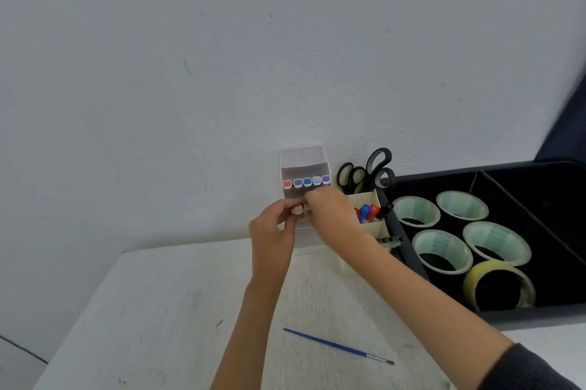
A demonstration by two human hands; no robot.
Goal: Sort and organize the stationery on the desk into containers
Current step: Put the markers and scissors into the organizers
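My left hand pinches a pale pink-capped marker and my right hand pinches a green-capped marker, both at the front tier of the translucent plastic stepped holder. They seem light, stiff and slick, so I'd grip just below the caps.

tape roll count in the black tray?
5, all in the black tray: green rolls at back left, back right, front left, front right; yellow roll nearest. Right compartment runs off frame, so more may be hidden.

White desk, blue paintbrush, seemingly clear box
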